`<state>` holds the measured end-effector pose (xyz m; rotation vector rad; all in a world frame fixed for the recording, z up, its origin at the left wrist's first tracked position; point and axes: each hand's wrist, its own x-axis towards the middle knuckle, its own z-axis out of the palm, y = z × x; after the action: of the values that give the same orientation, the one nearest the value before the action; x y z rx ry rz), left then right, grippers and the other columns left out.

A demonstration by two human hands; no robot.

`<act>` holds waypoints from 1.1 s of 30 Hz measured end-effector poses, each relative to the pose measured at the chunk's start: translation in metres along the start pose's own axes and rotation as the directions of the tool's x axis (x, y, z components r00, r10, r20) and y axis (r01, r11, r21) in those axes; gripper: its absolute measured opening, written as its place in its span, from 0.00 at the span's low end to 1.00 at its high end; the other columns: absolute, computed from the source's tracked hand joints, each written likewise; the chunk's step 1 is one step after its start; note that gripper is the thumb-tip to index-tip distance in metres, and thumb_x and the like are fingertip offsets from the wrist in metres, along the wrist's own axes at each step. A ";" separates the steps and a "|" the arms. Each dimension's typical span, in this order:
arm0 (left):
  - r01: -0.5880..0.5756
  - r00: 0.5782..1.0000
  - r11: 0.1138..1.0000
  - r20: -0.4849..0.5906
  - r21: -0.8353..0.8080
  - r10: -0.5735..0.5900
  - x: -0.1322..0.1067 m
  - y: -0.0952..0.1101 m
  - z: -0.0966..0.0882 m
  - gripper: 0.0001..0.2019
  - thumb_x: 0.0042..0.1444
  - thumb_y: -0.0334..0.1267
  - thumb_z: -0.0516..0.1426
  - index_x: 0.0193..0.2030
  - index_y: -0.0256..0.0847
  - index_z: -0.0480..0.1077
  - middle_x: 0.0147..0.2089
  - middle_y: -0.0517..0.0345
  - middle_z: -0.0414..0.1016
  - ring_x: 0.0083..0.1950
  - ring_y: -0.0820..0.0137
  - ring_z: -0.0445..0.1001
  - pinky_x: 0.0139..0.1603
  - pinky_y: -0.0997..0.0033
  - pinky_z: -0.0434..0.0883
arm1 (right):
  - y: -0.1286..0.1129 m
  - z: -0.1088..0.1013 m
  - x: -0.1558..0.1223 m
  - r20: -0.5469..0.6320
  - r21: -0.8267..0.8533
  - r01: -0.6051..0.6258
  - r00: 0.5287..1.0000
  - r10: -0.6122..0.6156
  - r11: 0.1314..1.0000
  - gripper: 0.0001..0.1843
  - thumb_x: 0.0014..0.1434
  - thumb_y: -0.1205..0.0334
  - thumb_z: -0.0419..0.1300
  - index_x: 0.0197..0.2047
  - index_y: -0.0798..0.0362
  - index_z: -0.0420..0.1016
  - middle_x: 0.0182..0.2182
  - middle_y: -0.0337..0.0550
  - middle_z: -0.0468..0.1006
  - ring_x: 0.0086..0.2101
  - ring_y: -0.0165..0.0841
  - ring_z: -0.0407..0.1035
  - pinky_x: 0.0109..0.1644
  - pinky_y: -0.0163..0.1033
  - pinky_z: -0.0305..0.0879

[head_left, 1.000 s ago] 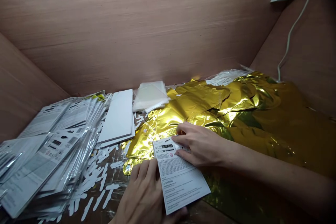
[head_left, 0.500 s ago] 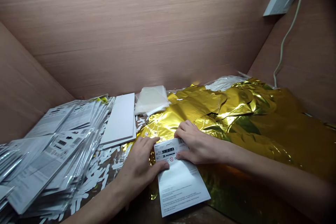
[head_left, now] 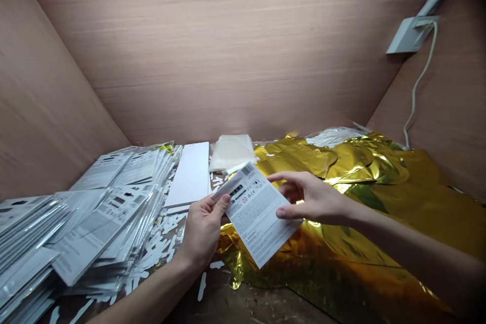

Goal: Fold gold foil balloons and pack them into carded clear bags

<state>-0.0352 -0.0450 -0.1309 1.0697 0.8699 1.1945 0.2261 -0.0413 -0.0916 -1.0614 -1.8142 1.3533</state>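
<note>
A white printed packaging card [head_left: 258, 217] with a barcode, icons and small text is held tilted above the gold sheets. My left hand [head_left: 205, 225] pinches its upper left edge, thumb on the printed face and fingers behind. At the card's right edge is my right hand [head_left: 311, 197], its thumb lying over the face and its index finger at the edge. The other right fingers curl partly out of sight. Shiny gold foil sheets [head_left: 364, 212] spread under and to the right of the card.
Stacks of similar cards in clear sleeves [head_left: 110, 212] pile up at the left. Behind them lie blank white cards [head_left: 189, 174] and clear plastic bags [head_left: 233, 152]. White paper scraps [head_left: 152, 253] litter the table. A socket box [head_left: 412, 35] with a white cable [head_left: 413, 96] hangs right.
The card has been raised off the surface and turned so its lower end swings right. My left hand moved to the card's upper left edge, my right hand to its right edge.
</note>
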 end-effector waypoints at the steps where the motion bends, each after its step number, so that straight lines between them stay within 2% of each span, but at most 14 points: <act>1: 0.003 0.999 0.998 -0.034 -0.063 -0.005 0.000 0.000 -0.001 0.17 0.59 0.46 0.67 0.49 0.35 0.81 0.43 0.49 0.85 0.41 0.62 0.82 0.47 0.60 0.81 | 0.001 0.001 0.002 0.059 0.028 -0.042 0.997 0.041 0.999 0.30 0.53 0.56 0.76 0.57 0.53 0.74 0.39 0.46 0.84 0.37 0.37 0.80 0.38 0.39 0.77; 5: -0.007 0.994 0.985 -0.105 -0.171 -0.012 0.002 0.004 -0.005 0.19 0.55 0.46 0.70 0.47 0.32 0.81 0.43 0.46 0.85 0.43 0.61 0.83 0.48 0.58 0.82 | 0.003 0.004 0.018 0.157 0.089 -0.139 0.980 0.124 0.986 0.18 0.54 0.53 0.74 0.39 0.59 0.80 0.32 0.47 0.84 0.28 0.31 0.78 0.30 0.32 0.73; 11: 0.022 0.995 0.998 -0.093 -0.054 -0.027 -0.007 0.011 -0.009 0.18 0.56 0.44 0.69 0.48 0.33 0.77 0.45 0.46 0.83 0.46 0.61 0.82 0.53 0.57 0.79 | -0.011 -0.012 0.042 0.223 -0.010 -0.104 0.969 0.104 0.995 0.21 0.55 0.51 0.74 0.38 0.61 0.78 0.28 0.44 0.81 0.23 0.27 0.74 0.26 0.31 0.69; 14: 0.062 0.996 0.971 -0.070 0.232 -0.047 -0.024 0.009 0.002 0.14 0.61 0.47 0.64 0.42 0.35 0.75 0.40 0.49 0.81 0.41 0.63 0.80 0.46 0.59 0.79 | -0.018 -0.022 0.047 0.115 0.015 0.033 0.993 -0.035 0.999 0.23 0.55 0.49 0.73 0.41 0.60 0.77 0.29 0.43 0.80 0.25 0.29 0.74 0.27 0.32 0.70; 16: -0.120 0.988 0.861 0.145 0.493 0.055 -0.035 0.008 0.022 0.10 0.60 0.43 0.63 0.37 0.37 0.75 0.40 0.50 0.81 0.42 0.62 0.80 0.47 0.59 0.78 | -0.023 -0.026 0.051 0.012 0.030 0.113 0.994 -0.113 0.993 0.22 0.56 0.49 0.73 0.41 0.59 0.76 0.29 0.41 0.78 0.25 0.28 0.73 0.26 0.32 0.69; 17: -0.281 0.940 0.784 0.324 0.554 0.108 -0.039 0.007 0.035 0.07 0.59 0.40 0.63 0.39 0.38 0.77 0.44 0.49 0.81 0.46 0.61 0.80 0.52 0.59 0.77 | -0.026 -0.027 0.053 -0.026 0.033 0.145 0.989 -0.144 0.989 0.21 0.56 0.49 0.73 0.40 0.59 0.75 0.29 0.40 0.77 0.25 0.28 0.72 0.27 0.33 0.69; 18: -0.440 0.851 0.713 0.508 0.546 0.137 -0.042 0.005 0.051 0.09 0.59 0.39 0.63 0.44 0.40 0.78 0.51 0.49 0.81 0.53 0.60 0.79 0.58 0.59 0.75 | -0.030 -0.027 0.054 -0.053 0.034 0.171 0.984 -0.169 0.985 0.21 0.56 0.49 0.73 0.39 0.58 0.74 0.28 0.39 0.77 0.25 0.27 0.72 0.27 0.33 0.70; 19: -0.557 0.741 0.657 0.662 0.508 0.116 -0.042 0.002 0.067 0.17 0.60 0.42 0.62 0.55 0.41 0.76 0.61 0.48 0.77 0.60 0.58 0.76 0.64 0.58 0.72 | -0.035 -0.026 0.056 -0.070 0.036 0.193 0.979 -0.190 0.981 0.21 0.55 0.49 0.73 0.38 0.58 0.74 0.28 0.39 0.76 0.25 0.27 0.71 0.28 0.33 0.70; 21: -0.690 0.556 0.562 0.831 0.456 0.010 -0.040 -0.011 0.101 0.34 0.64 0.53 0.59 0.73 0.42 0.61 0.76 0.45 0.58 0.75 0.50 0.60 0.73 0.50 0.61 | -0.047 -0.024 0.058 -0.091 0.034 0.227 0.971 -0.223 0.973 0.20 0.54 0.50 0.73 0.36 0.57 0.73 0.27 0.38 0.76 0.25 0.28 0.71 0.29 0.34 0.70; 23: -0.764 0.458 0.474 0.885 0.438 -0.081 -0.034 -0.029 0.128 0.39 0.65 0.59 0.55 0.77 0.46 0.52 0.81 0.47 0.43 0.79 0.46 0.47 0.76 0.43 0.51 | -0.060 -0.025 0.056 -0.104 0.017 0.253 0.963 -0.250 0.967 0.20 0.54 0.50 0.73 0.36 0.56 0.73 0.27 0.39 0.77 0.25 0.28 0.71 0.26 0.34 0.67; 25: -0.807 0.444 0.396 0.892 0.437 -0.079 -0.028 -0.046 0.145 0.41 0.62 0.62 0.56 0.77 0.46 0.53 0.80 0.48 0.47 0.80 0.46 0.44 0.77 0.39 0.41 | -0.075 -0.034 0.050 -0.132 -0.020 0.277 0.952 -0.277 0.961 0.19 0.53 0.52 0.73 0.36 0.56 0.73 0.26 0.39 0.77 0.24 0.29 0.71 0.25 0.33 0.66; 27: -0.821 0.443 0.360 0.892 0.443 -0.086 -0.025 -0.056 0.150 0.44 0.59 0.65 0.57 0.76 0.45 0.54 0.79 0.48 0.51 0.80 0.47 0.44 0.77 0.37 0.37 | -0.093 -0.052 0.040 -0.179 -0.085 0.291 0.936 -0.302 0.953 0.17 0.53 0.55 0.74 0.36 0.56 0.75 0.25 0.39 0.77 0.24 0.29 0.71 0.25 0.34 0.66; 31: -0.821 0.456 0.329 0.883 0.466 -0.112 -0.022 -0.053 0.147 0.46 0.58 0.70 0.55 0.76 0.45 0.55 0.79 0.46 0.50 0.80 0.47 0.44 0.77 0.38 0.36 | -0.128 -0.090 0.011 -0.307 -0.216 0.329 0.871 -0.384 0.919 0.13 0.52 0.60 0.74 0.36 0.57 0.78 0.25 0.39 0.78 0.22 0.28 0.70 0.25 0.34 0.67; 33: -0.814 0.462 0.340 0.880 0.471 -0.112 -0.020 -0.048 0.146 0.46 0.57 0.71 0.55 0.75 0.43 0.56 0.79 0.43 0.50 0.80 0.44 0.43 0.76 0.36 0.36 | -0.135 -0.097 -0.003 -0.322 -0.237 0.322 0.864 -0.387 0.917 0.12 0.52 0.60 0.74 0.35 0.56 0.78 0.24 0.39 0.77 0.21 0.27 0.68 0.23 0.34 0.66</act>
<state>0.1129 -0.0918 -0.1358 2.6633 0.3567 0.3005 0.2790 -0.0196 0.0648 -0.9305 -1.7578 0.7309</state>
